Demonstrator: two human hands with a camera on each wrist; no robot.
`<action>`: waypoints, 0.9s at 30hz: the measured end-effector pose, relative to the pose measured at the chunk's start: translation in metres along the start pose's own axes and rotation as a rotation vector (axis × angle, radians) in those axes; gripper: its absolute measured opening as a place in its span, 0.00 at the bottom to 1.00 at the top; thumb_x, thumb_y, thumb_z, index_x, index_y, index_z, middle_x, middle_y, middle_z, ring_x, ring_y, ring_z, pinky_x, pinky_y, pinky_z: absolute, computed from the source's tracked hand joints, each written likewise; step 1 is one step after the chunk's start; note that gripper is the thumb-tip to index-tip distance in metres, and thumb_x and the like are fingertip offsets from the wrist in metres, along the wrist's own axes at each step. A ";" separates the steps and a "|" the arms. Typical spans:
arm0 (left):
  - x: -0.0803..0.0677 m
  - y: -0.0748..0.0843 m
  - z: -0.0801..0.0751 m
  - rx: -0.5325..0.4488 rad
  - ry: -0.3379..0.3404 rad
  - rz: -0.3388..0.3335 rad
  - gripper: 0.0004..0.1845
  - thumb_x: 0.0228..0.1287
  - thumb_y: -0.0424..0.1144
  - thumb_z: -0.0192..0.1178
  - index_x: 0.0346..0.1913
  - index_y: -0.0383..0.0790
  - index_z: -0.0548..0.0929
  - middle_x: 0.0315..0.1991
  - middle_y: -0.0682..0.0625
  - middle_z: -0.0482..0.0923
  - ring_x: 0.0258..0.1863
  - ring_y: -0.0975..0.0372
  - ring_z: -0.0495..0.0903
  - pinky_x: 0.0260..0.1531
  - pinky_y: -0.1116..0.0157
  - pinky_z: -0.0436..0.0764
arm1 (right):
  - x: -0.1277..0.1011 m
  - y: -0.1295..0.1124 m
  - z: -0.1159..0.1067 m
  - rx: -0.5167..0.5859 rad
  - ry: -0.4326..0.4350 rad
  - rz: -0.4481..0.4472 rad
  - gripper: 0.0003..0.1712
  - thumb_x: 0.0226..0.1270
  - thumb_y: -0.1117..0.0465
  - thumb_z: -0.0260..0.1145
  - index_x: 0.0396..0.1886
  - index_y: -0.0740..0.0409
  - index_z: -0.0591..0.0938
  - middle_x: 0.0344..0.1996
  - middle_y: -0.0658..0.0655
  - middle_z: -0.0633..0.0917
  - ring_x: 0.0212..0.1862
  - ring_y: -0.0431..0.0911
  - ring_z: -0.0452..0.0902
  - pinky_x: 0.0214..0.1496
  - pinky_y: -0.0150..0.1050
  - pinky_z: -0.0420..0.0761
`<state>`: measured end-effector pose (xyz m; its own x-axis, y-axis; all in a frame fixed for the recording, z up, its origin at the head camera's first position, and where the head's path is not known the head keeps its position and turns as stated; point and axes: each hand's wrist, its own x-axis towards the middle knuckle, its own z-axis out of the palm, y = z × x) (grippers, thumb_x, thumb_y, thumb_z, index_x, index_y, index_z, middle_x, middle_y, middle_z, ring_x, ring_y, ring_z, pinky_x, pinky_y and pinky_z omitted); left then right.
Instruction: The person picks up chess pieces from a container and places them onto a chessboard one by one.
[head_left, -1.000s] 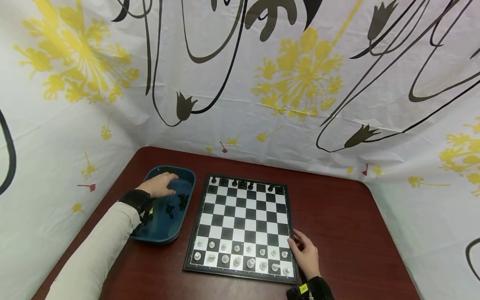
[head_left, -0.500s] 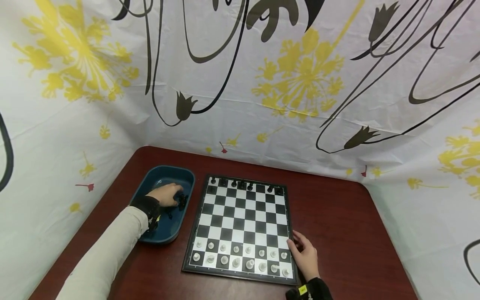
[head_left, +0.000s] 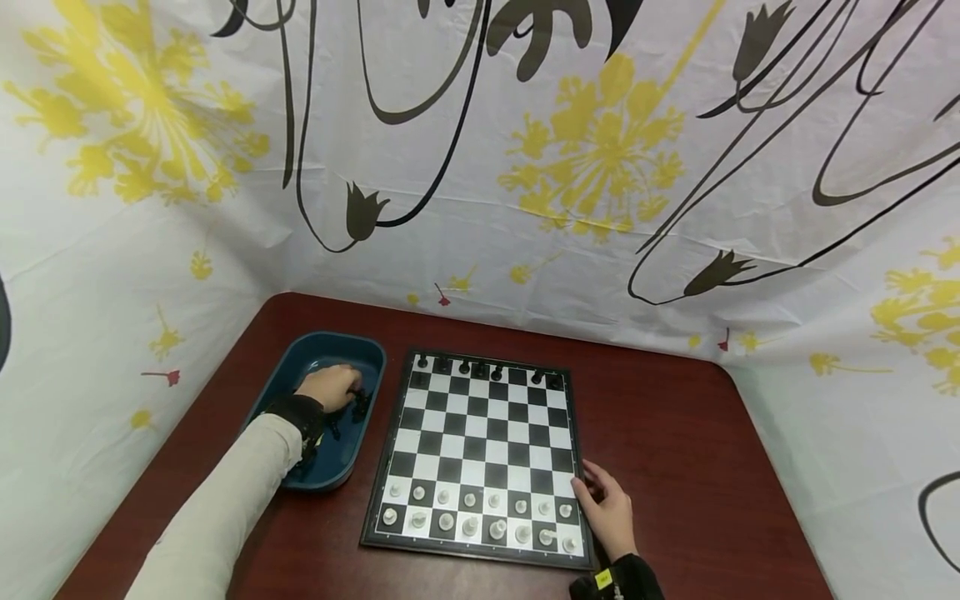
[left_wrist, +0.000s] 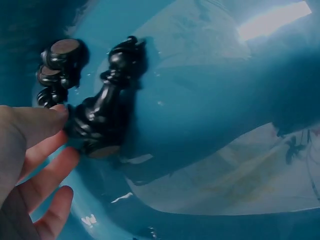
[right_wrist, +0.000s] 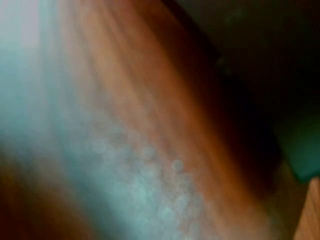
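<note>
My left hand reaches into a blue tray left of the chessboard. In the left wrist view its thumb and a fingertip pinch the base of a black chess piece lying on its side on the tray floor. More black pieces lie just beyond it. My right hand rests on the table at the board's near right corner, its relaxed fingers touching the board's edge. The right wrist view is a blur of brown and pale tones.
Several black pieces stand along the board's far row and two rows of white pieces fill the near side. The dark red table is enclosed by a white curtain with yellow flowers at the back and sides.
My left hand moved from the tray's far end back to the black pieces and settled on one. The right hand stayed at the board's corner.
</note>
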<state>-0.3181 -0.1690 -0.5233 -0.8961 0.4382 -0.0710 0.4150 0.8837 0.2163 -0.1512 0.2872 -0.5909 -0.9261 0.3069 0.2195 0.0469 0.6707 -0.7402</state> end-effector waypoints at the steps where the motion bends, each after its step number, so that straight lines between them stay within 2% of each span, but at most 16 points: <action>1: 0.000 0.000 -0.003 -0.007 0.003 -0.002 0.04 0.53 0.34 0.63 0.33 0.42 0.80 0.31 0.50 0.78 0.29 0.60 0.76 0.30 0.59 0.76 | 0.000 0.000 0.000 0.000 0.000 0.000 0.19 0.54 0.59 0.69 0.47 0.58 0.80 0.33 0.53 0.85 0.26 0.35 0.71 0.28 0.30 0.72; 8: 0.005 0.002 -0.036 -0.102 0.046 -0.010 0.06 0.58 0.34 0.59 0.38 0.40 0.80 0.34 0.48 0.79 0.31 0.60 0.77 0.30 0.59 0.76 | 0.000 0.000 0.000 0.003 0.005 -0.007 0.19 0.54 0.58 0.69 0.47 0.57 0.81 0.33 0.52 0.85 0.25 0.35 0.71 0.28 0.30 0.72; 12: 0.012 0.008 -0.055 -0.155 0.106 -0.015 0.06 0.60 0.36 0.58 0.40 0.41 0.80 0.33 0.49 0.78 0.31 0.60 0.76 0.31 0.59 0.75 | 0.000 0.000 0.000 -0.002 0.001 0.002 0.19 0.54 0.58 0.69 0.47 0.57 0.81 0.33 0.52 0.84 0.25 0.35 0.71 0.28 0.30 0.72; 15: 0.022 0.016 -0.064 -0.172 0.149 0.009 0.07 0.60 0.37 0.59 0.41 0.41 0.80 0.34 0.48 0.78 0.32 0.59 0.76 0.32 0.59 0.75 | -0.001 0.001 -0.001 -0.009 -0.005 0.008 0.20 0.54 0.57 0.68 0.47 0.57 0.80 0.33 0.52 0.85 0.25 0.35 0.71 0.28 0.30 0.72; 17: 0.028 0.024 -0.067 -0.172 0.156 0.032 0.08 0.60 0.37 0.59 0.42 0.41 0.80 0.36 0.48 0.79 0.34 0.59 0.76 0.34 0.58 0.75 | -0.001 0.001 -0.001 -0.007 -0.007 0.010 0.20 0.54 0.57 0.68 0.48 0.57 0.80 0.33 0.52 0.85 0.25 0.35 0.71 0.28 0.30 0.72; 21: 0.040 0.046 -0.068 -0.154 0.125 0.084 0.08 0.60 0.38 0.59 0.42 0.42 0.81 0.38 0.49 0.78 0.36 0.59 0.76 0.36 0.59 0.75 | -0.001 0.002 -0.002 0.002 0.001 0.006 0.20 0.54 0.57 0.68 0.47 0.57 0.80 0.32 0.52 0.85 0.25 0.35 0.71 0.28 0.30 0.72; 27: 0.058 0.077 -0.057 -0.079 0.090 0.164 0.07 0.58 0.37 0.61 0.39 0.44 0.82 0.38 0.51 0.78 0.36 0.61 0.76 0.37 0.61 0.75 | -0.001 0.002 -0.001 0.001 0.021 -0.028 0.20 0.53 0.59 0.69 0.47 0.57 0.81 0.32 0.51 0.85 0.25 0.35 0.71 0.28 0.30 0.72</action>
<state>-0.3466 -0.0850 -0.4556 -0.8296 0.5553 0.0582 0.5459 0.7847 0.2937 -0.1497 0.2888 -0.5923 -0.9191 0.3017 0.2535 0.0204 0.6788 -0.7340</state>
